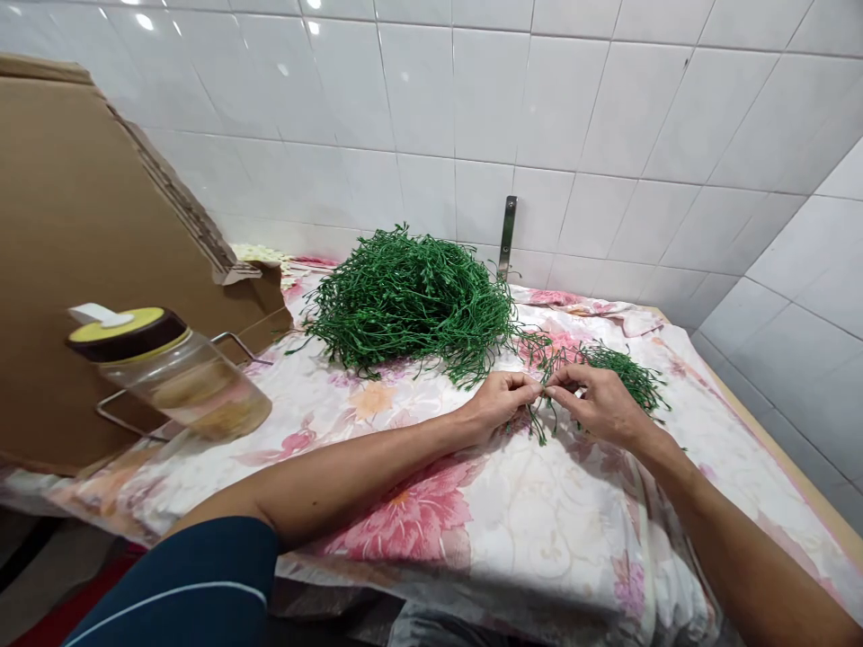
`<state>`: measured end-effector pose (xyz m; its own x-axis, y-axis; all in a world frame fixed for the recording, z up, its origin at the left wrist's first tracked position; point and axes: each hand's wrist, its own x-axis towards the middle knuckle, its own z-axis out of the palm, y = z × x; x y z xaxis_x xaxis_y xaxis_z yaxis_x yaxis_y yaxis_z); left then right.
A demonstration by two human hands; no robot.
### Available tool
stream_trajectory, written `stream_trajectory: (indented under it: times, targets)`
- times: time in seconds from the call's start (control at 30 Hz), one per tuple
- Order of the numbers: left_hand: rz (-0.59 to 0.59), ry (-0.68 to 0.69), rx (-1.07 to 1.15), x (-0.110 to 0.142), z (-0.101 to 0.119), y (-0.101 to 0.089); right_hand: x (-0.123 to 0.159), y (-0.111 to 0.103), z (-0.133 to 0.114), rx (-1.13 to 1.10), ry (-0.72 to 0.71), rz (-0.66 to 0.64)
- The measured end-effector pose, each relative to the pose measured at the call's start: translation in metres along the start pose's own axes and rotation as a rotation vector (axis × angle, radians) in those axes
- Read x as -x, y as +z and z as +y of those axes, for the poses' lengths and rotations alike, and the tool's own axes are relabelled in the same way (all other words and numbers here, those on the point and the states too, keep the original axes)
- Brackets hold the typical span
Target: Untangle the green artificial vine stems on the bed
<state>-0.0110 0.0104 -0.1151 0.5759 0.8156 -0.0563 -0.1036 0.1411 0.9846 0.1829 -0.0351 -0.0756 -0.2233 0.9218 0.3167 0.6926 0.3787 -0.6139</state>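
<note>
Thumb and fingers of my left hand (502,403) are pinched on a small bunch of thin green artificial stems (538,424). My right hand (597,400) pinches the same bunch, its fingertips almost touching those of the left. Stem ends hang below the fingers and others stick up above them. Behind my left hand lies a big tangled heap of green artificial stems (418,301) with small bud-like tips. A smaller pile of the stems (624,373) sits just behind my right hand, partly hidden by it.
A flowered cloth (539,521) covers the table. At the left, a clear bottle (209,386) with a yellow and brown lid leans in a wire holder (243,346). Behind it stands a large cardboard box (101,225). A metal bracket (508,235) is against the tiled wall (418,108).
</note>
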Motion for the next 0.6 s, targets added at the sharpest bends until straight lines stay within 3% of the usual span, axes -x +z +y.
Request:
stream_trajectory:
  times: [0.43,0.6]
  targets:
    - [0.029,0.037,-0.16,0.002,0.0038,0.0018,-0.0001,0.0011,0.0027,0.03,-0.019,-0.042]
    - [0.076,0.085,-0.268,0.0001,0.0008,0.0003,-0.0006,0.0084,0.002,0.076,-0.018,0.012]
